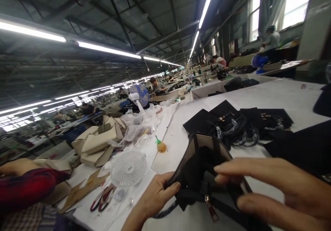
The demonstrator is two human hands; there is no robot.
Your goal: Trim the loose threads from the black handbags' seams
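A black handbag (207, 141) with a dark lining stands mouth up in front of me, its opening facing me. My left hand (161, 194) is closed on its left rim, thumb over the edge. My right hand (279, 189) is at the right side of the opening, thumb and fingers apart, fingertips over the mouth; whether they touch the lining I cannot tell. Between the hands a gold zipper slider (207, 199) with a dark red pull (213, 214) hangs from a black zip band. The bag's lower part is out of view.
Several black bags (224, 119) with plastic-wrapped handles lie behind. On the left are an orange round object (161, 146) with a green top, a white fan (128, 169), scissors (102, 200) and beige bags (100, 144). A co-worker's red sleeve (31, 189) reaches in at left.
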